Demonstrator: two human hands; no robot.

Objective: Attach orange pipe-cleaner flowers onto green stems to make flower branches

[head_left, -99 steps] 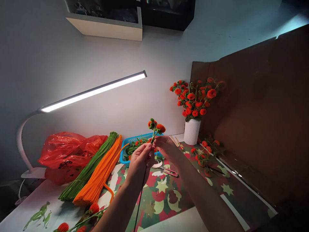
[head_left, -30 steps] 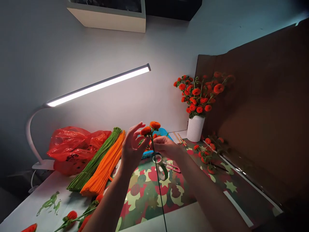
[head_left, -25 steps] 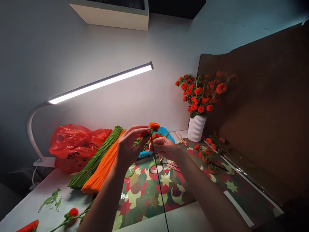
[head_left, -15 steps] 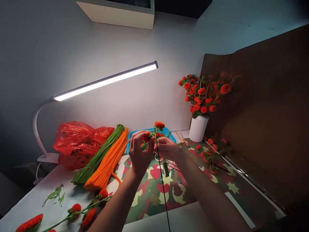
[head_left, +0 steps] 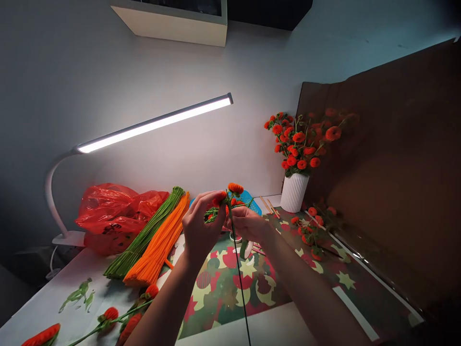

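Observation:
My left hand (head_left: 202,223) is closed in a pinch on an artificial flower (head_left: 236,189) with a fuzzy orange-red head. It grips near the top, where a second orange-red head (head_left: 219,197) is partly covered by the fingers. From there a long thin dark stem (head_left: 240,276) runs down toward me. My right hand (head_left: 254,225) pinches close to the stem, just below the heads. A green strip of what looks like floral tape (head_left: 244,249) hangs beneath the right hand. The right fingertips are partly hidden behind the stem.
A blue basket (head_left: 255,204) is behind my hands, with a white ribbed vase (head_left: 294,193) of orange flowers to its right. Green (head_left: 147,230) and orange pipe cleaners (head_left: 158,245), a red plastic bag (head_left: 115,211) and a lamp (head_left: 154,124) stand left. Flower sprigs (head_left: 111,317) lie front left.
The view has shifted slightly. My left hand has moved a little left and turned around the flower. The green strip under my right hand now curls instead of hanging straight.

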